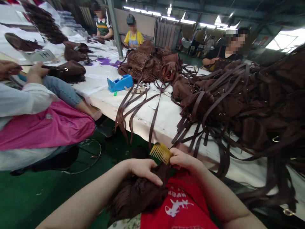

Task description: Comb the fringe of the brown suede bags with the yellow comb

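Note:
A dark brown fringed bag (137, 197) rests on my lap, partly over a red apron (181, 203). My left hand (146, 170) grips its upper part, the thumb lying across the brown material and the other fingers out of sight beneath it. Pinched by one end in my right hand (179, 159) is a yellow wide-toothed comb (161, 153), its teeth pointing left and down. The comb is just above the bag, close to my left thumb; whether its teeth touch the fringe I cannot tell.
Brown bags (147, 60) heap on the white table (140, 108), with a larger pile (238, 95) at right. Straps (154, 122) hang over the edge. A blue tape dispenser (120, 83) stands there. A co-worker in a pink apron (52, 127) sits left; other people work across the table.

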### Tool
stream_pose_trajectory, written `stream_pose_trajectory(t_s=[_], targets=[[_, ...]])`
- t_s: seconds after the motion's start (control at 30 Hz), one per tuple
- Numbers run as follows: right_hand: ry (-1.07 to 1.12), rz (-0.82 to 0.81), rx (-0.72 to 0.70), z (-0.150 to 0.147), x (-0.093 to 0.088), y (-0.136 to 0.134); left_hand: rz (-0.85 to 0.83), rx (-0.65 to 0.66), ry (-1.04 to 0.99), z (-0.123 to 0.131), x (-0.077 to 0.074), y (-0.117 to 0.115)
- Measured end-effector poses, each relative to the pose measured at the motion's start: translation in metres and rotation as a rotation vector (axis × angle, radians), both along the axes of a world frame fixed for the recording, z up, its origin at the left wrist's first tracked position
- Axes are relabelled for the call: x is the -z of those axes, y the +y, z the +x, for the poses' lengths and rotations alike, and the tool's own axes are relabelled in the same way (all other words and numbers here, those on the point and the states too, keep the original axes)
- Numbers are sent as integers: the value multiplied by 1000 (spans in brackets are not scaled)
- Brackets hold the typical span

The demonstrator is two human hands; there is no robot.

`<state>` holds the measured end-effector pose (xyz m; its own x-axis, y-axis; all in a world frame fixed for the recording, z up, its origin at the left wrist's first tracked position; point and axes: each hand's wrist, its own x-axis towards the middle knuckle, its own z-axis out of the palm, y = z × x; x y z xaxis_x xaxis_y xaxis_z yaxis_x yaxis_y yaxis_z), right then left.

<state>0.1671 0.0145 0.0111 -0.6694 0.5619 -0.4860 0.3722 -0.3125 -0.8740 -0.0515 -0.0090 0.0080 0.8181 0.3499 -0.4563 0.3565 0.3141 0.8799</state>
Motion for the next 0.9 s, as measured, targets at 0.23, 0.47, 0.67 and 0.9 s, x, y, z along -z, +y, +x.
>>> stream_pose_trajectory(t_s=[0.23,0.47,0.67,0.9], targets=[[-94,74,-34,-31,12,4,-163,-53,-447,24,10,-28],[-206,719,168,-9,3,-23,-314,-514,-433,-1,66,-43],[-489,916,-264,-15,15,-56,-318,-474,-458,1,49,-50],[-779,918,-354,-22,45,-50,43,-355,-109,20,34,-53]])
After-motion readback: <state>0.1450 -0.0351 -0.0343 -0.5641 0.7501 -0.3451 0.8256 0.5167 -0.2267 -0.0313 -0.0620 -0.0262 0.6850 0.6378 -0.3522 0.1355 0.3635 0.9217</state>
